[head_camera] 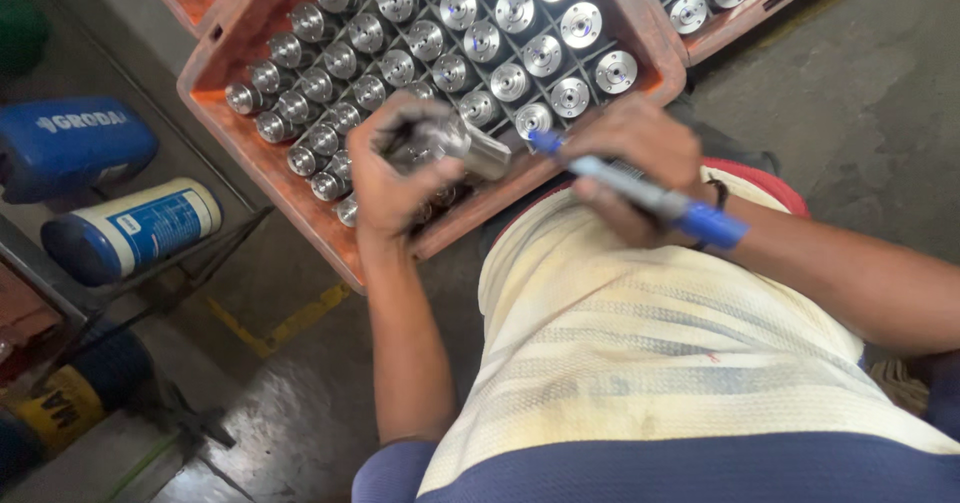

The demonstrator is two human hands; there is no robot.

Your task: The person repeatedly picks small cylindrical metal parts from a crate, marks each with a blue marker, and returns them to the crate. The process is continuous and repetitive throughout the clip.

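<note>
Grey concrete floor (pixel 860 103) is seen under an orange plastic crate (pixel 262 153), gridded and filled with upright shiny metal cylinders (pixel 510 81), many marked blue on top. A second orange crate (pixel 760 13) sits at 1 o'clock, a blue canister (pixel 70 143) and a blue-and-white canister (pixel 130 231) at 9 o'clock.

One metal cylinder (pixel 470 143) is held over the crate's near edge by the left hand (pixel 395 173), fingers closed around its body, end face turned toward 3 o'clock. A blue marker (pixel 640 191) is gripped by the right hand (pixel 630 163), fingers curled shut on the barrel, tip at about 9 o'clock, just beside the cylinder's end face; contact cannot be told.

Marking would be done best, as judged, with the part kept steady in the left hand and its face squared to the tip, light pressure applied, the mark kept central as on the crated ones.

Left forearm is raised straight up from 6 o'clock, wrist bent slightly inward. Right forearm enters from 4 o'clock across a cream striped shirt (pixel 640 363), wrist flexed toward the part.
</note>
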